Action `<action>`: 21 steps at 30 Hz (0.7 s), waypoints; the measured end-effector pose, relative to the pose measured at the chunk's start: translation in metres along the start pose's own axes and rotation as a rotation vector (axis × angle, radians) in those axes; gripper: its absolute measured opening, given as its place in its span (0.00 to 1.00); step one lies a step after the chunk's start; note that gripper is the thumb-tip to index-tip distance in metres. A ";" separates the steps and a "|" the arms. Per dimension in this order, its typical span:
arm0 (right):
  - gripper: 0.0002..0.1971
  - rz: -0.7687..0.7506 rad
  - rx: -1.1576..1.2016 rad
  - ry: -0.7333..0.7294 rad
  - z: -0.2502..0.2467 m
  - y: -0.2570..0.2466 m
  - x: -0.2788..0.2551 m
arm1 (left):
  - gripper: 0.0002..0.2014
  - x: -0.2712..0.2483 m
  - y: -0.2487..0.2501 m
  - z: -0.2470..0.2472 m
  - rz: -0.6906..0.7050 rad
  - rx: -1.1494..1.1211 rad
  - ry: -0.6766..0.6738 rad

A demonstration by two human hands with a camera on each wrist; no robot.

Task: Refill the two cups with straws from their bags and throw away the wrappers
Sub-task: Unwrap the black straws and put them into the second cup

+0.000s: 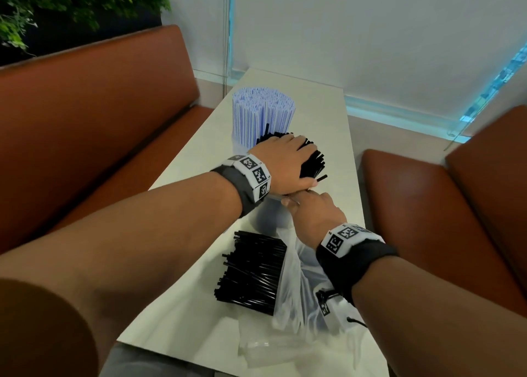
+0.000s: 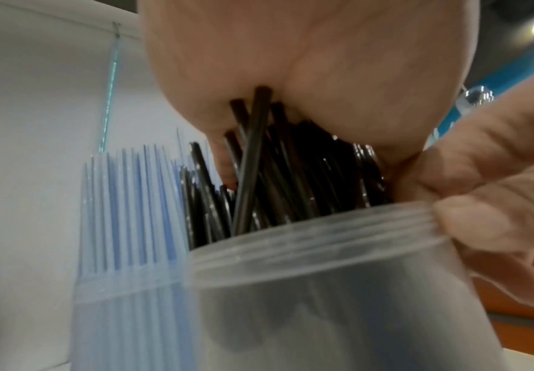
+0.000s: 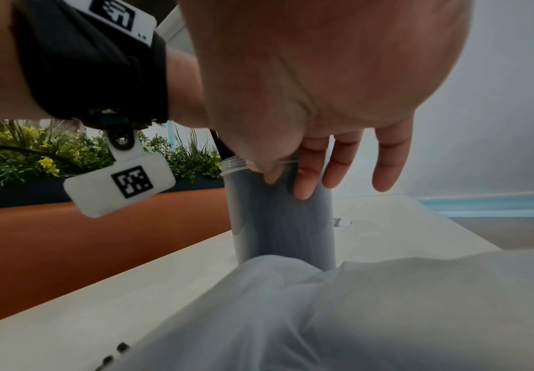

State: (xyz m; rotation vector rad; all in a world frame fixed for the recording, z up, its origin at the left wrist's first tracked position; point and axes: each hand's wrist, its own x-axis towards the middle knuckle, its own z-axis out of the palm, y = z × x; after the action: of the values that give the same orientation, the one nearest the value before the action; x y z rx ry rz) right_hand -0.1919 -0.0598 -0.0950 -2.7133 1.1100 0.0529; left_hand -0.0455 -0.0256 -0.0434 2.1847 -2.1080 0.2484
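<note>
A clear cup (image 1: pixel 271 217) (image 2: pixel 323 288) (image 3: pixel 278 221) stands mid-table with black straws (image 1: pixel 313 162) (image 2: pixel 275 175) leaning out of it. My left hand (image 1: pixel 285 159) (image 2: pixel 291 62) covers their tops, fingers and thumb curled round the bunch. My right hand (image 1: pixel 310 208) (image 3: pixel 323 163) pinches the cup's rim, fingers down its outer wall. Just behind it, a second cup (image 2: pixel 126 313) is packed with blue-and-white straws (image 1: pixel 262 114) (image 2: pixel 126 200). More black straws (image 1: pixel 251 271) lie in a pile nearer me, half out of a clear plastic bag (image 1: pixel 296 296) (image 3: pixel 354 313).
Another empty clear wrapper (image 1: pixel 265 345) lies crumpled at the near edge of the narrow white table (image 1: pixel 328 114). Brown benches flank it on the left (image 1: pixel 85 120) and on the right (image 1: pixel 427 205). A wall closes the far end; plants (image 1: pixel 57 5) stand behind the left bench.
</note>
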 end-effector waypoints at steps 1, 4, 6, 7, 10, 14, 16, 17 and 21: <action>0.17 -0.006 0.014 0.007 0.000 0.000 0.000 | 0.38 -0.002 -0.001 -0.002 0.000 0.002 0.000; 0.20 0.001 -0.045 -0.043 -0.004 0.000 -0.002 | 0.40 -0.011 0.000 -0.014 0.000 -0.032 0.031; 0.25 -0.031 -0.164 -0.112 -0.006 -0.003 -0.001 | 0.43 -0.022 0.003 -0.025 -0.029 -0.130 0.129; 0.26 -0.036 -0.153 -0.117 -0.006 -0.004 -0.002 | 0.44 -0.029 0.006 -0.030 -0.044 -0.192 0.197; 0.16 -0.032 0.181 -0.035 -0.007 -0.008 -0.008 | 0.35 -0.061 0.016 -0.033 -0.127 -0.435 0.474; 0.09 0.040 0.404 0.349 0.000 -0.013 -0.033 | 0.10 -0.112 0.029 -0.006 -0.312 -0.620 0.649; 0.13 0.108 0.334 0.293 0.012 -0.010 -0.046 | 0.09 -0.127 0.034 0.018 -0.394 -0.647 0.465; 0.15 0.153 0.289 0.172 0.019 -0.008 -0.050 | 0.10 -0.132 0.036 0.032 -0.413 -0.627 0.315; 0.25 0.279 0.133 -0.173 0.042 0.002 -0.054 | 0.15 -0.139 0.050 0.079 -0.250 -0.407 -0.212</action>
State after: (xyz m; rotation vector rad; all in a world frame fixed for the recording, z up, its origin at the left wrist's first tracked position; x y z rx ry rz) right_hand -0.2302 -0.0152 -0.1307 -2.3706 1.3765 0.2429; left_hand -0.0956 0.0948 -0.1485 2.2585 -1.7466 -0.4112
